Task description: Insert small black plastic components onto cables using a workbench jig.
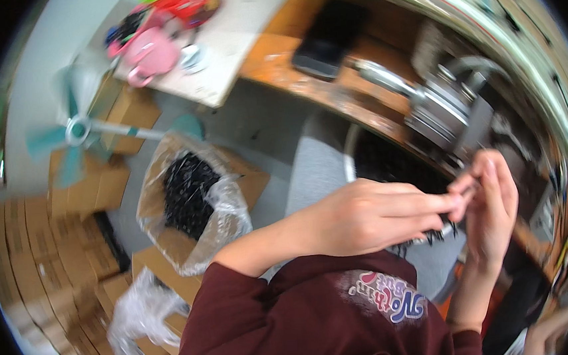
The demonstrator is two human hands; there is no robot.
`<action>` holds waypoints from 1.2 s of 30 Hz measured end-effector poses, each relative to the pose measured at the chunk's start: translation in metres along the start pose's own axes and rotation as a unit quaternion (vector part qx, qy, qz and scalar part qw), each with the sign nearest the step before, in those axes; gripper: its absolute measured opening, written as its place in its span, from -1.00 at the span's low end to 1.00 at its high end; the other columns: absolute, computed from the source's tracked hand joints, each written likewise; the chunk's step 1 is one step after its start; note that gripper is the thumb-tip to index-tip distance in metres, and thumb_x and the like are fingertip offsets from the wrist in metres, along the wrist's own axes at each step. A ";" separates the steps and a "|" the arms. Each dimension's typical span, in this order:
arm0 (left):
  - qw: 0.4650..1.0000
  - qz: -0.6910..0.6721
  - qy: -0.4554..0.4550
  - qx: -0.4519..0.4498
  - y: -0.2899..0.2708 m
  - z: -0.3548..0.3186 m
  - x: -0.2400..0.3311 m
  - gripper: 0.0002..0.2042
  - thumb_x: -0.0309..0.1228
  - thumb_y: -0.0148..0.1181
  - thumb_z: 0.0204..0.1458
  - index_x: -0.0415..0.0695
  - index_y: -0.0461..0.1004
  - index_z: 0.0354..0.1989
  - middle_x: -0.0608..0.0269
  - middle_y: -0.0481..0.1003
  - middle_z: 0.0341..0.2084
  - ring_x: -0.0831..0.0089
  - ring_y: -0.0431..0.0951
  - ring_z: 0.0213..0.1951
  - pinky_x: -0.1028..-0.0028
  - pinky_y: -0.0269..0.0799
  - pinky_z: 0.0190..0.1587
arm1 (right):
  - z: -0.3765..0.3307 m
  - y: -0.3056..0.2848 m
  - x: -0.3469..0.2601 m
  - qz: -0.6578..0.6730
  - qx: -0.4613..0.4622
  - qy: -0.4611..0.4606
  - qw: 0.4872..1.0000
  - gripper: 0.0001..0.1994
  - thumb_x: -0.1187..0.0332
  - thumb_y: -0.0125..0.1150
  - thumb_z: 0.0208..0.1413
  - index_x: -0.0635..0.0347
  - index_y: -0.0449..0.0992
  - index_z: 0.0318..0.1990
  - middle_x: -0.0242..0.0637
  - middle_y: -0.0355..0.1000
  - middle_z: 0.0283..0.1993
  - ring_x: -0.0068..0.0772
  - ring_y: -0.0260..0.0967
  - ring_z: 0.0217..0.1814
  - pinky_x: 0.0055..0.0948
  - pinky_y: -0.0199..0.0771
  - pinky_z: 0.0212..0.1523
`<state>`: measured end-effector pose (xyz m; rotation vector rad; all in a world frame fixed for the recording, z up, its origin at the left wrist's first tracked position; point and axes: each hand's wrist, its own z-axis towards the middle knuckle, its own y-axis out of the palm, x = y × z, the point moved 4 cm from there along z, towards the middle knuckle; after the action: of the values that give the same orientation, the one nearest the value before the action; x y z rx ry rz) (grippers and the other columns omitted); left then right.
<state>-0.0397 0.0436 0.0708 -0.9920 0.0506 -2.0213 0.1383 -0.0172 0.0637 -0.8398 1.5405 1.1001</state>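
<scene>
My left hand (374,216) reaches across in front of my chest, its fingers pressed together and meeting those of my right hand. My right hand (494,202) is raised, its thumb and fingers pinched at the same spot. What they pinch is too small and blurred to make out. Just beyond my right hand, on the bench, stands a metal machine (442,115) with a grey block-like body and a cylindrical handle. Black pieces (429,236) show partly below my hands, mostly hidden by them.
An orange-brown wooden bench (268,55) bears a black tray-like object (330,37). A plastic-lined carton (150,211) holds black parts (188,192). A teal-bladed fan (77,130) stands left, near stacked cartons (44,263). A pink cup (152,51) rests on a white table (236,31).
</scene>
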 end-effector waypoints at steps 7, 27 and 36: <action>0.998 0.012 -0.013 -0.057 0.018 0.013 0.000 -0.74 -0.61 0.40 -0.25 -0.34 0.62 -0.29 -0.07 0.58 -0.08 0.22 0.66 -0.31 0.40 0.62 -0.30 | -0.009 -0.019 0.004 0.063 -0.018 0.005 0.998 -0.76 0.31 -0.05 0.38 0.36 0.40 -0.21 -0.02 0.53 -0.39 -0.41 0.50 -0.59 -0.54 0.53 -0.56; 0.997 0.013 -0.007 -0.082 0.036 0.019 0.003 -0.75 -0.56 0.41 -0.29 -0.38 0.62 -0.36 -0.14 0.60 -0.16 0.20 0.67 -0.30 0.40 0.62 -0.29 | -0.032 -0.030 0.002 0.030 0.020 -0.128 0.991 -0.83 0.46 -0.03 0.35 0.44 0.43 -0.15 -0.09 0.54 -0.39 -0.41 0.54 -0.53 -0.56 0.52 -0.52; 0.996 -0.013 -0.007 -0.088 0.042 0.023 0.002 -0.73 -0.56 0.41 -0.31 -0.39 0.62 -0.35 -0.16 0.59 -0.16 0.19 0.67 -0.30 0.40 0.62 -0.31 | -0.037 -0.033 -0.001 0.024 0.021 -0.110 0.993 -0.84 0.48 -0.02 0.34 0.42 0.44 -0.18 -0.12 0.53 -0.39 -0.42 0.54 -0.55 -0.59 0.49 -0.56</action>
<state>0.0035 0.0232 0.0721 -1.1210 0.2138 -2.0605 0.1559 -0.0632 0.0592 -0.6339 1.3994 1.1508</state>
